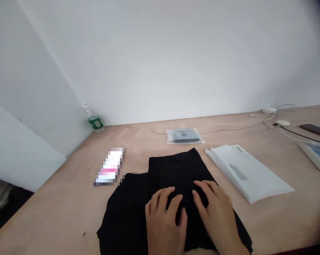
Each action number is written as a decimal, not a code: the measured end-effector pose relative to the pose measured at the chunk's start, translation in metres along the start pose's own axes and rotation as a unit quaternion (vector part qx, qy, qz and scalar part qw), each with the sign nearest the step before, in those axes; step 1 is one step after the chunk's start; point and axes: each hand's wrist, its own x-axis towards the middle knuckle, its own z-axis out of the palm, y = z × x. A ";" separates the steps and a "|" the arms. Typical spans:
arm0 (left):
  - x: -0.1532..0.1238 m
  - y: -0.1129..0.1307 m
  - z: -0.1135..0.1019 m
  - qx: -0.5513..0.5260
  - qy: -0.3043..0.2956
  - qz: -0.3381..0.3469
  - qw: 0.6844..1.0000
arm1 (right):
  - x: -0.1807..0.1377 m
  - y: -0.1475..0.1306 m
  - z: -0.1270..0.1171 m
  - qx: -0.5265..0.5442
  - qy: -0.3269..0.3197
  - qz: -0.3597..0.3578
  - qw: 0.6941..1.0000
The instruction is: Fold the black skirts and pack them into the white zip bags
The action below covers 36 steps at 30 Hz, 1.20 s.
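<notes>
Black folded garment [128, 212] lies flat on plywood tabletop [56, 212]; left hand [163, 221] and right hand [215, 216] press on top, fingers spread, no pinch. White mailers [245, 173] sit just right.

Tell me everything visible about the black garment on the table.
The black garment is of soft, matte fabric, folded in layers with a squared upper corner; its kind cannot be told. It lies flat on the plywood table, slightly creased, with the left hand and right hand resting on it, fingers spread. Its lower edge runs out of view.
</notes>
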 end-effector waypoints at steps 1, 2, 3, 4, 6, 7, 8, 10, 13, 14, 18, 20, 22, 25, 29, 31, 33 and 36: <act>0.003 0.002 0.000 0.016 -0.009 0.010 1.000 | 0.000 0.001 0.002 -0.003 -0.005 -0.002 1.000; 0.006 0.004 0.000 0.028 -0.020 0.026 0.999 | -0.001 0.002 0.003 -0.003 -0.011 -0.005 1.000; 0.008 0.005 0.001 0.038 -0.035 0.043 0.998 | -0.001 0.002 0.003 0.001 -0.017 -0.007 1.000; 0.010 0.006 0.004 0.048 -0.053 0.057 0.996 | -0.002 0.002 0.004 0.006 -0.023 -0.010 1.000; 0.012 0.004 0.011 0.064 -0.090 0.066 0.992 | -0.002 0.003 0.002 0.022 -0.036 -0.013 0.999; 0.012 0.003 0.015 0.070 -0.104 0.061 0.990 | 0.000 0.005 0.000 0.032 -0.045 -0.014 0.998; 0.011 0.001 0.019 0.074 -0.114 0.053 0.989 | 0.002 0.007 -0.002 0.043 -0.053 -0.013 0.998; 0.008 -0.001 0.025 0.077 -0.126 0.040 0.988 | 0.010 0.015 -0.008 0.049 -0.054 0.001 0.997; 0.007 -0.002 0.027 0.076 -0.135 0.032 0.987 | 0.026 0.034 -0.018 -0.034 -0.019 0.061 0.997; 0.007 -0.001 0.027 0.075 -0.136 0.031 0.987 | 0.032 0.042 -0.020 -0.078 -0.009 0.085 0.993; 0.008 0.000 0.025 0.072 -0.125 0.035 0.989 | 0.045 0.063 -0.020 -0.178 -0.023 0.133 0.975; 0.007 0.000 0.025 0.075 -0.117 0.044 0.989 | 0.046 0.068 -0.018 -0.186 -0.042 0.134 0.972; 0.006 0.000 0.026 0.080 -0.116 0.051 0.989 | 0.046 0.068 -0.016 -0.188 -0.050 0.136 0.971; 0.006 -0.001 0.027 0.090 -0.124 0.051 0.987 | 0.045 0.066 -0.017 -0.182 -0.044 0.144 0.972; 0.007 -0.001 0.026 0.093 -0.123 0.060 0.986 | 0.046 0.065 -0.018 -0.176 -0.036 0.161 0.970; 0.008 -0.001 0.025 0.083 -0.115 0.056 0.988 | 0.046 0.067 -0.017 -0.185 -0.040 0.158 0.969; 0.008 0.000 0.025 0.067 -0.105 0.042 0.991 | 0.046 0.069 -0.015 -0.191 -0.050 0.153 0.968; 0.007 0.001 0.024 0.045 -0.091 0.025 0.994 | 0.045 0.069 -0.015 -0.184 -0.033 0.149 0.971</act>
